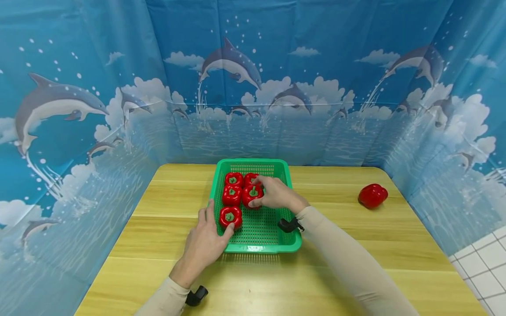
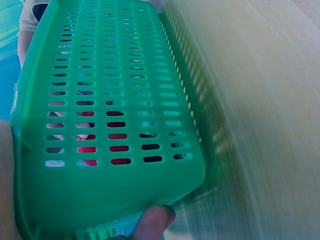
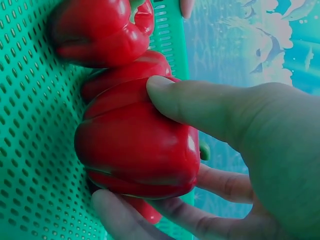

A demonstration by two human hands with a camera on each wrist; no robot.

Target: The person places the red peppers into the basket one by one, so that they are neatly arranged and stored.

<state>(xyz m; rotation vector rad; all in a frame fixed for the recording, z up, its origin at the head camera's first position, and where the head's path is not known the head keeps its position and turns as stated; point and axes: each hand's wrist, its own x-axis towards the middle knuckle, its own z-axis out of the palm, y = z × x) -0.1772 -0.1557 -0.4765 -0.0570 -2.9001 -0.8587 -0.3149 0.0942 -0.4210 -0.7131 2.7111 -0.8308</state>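
My right hand (image 1: 276, 193) reaches into a green plastic basket (image 1: 261, 249) and grips a red bell pepper (image 3: 140, 140), thumb on one side and fingers on the other. Several more red bell peppers sit upright in the basket; one, the nearest bell pepper (image 1: 230, 217), lies close to my left thumb. At the basket's left side, my left hand (image 1: 205, 243) holds the rim, with the thumb over the inside edge. In the left wrist view a fingertip (image 2: 154, 220) shows at the outer wall's lower edge; the other fingers there are mostly hidden.
A lone red bell pepper (image 1: 373, 195) lies on its side on the right of the wooden table (image 1: 336, 259). Blue curtains (image 1: 253, 131) printed with dolphins hang behind and beside the table. White tiles (image 1: 484, 267) show at the lower right.
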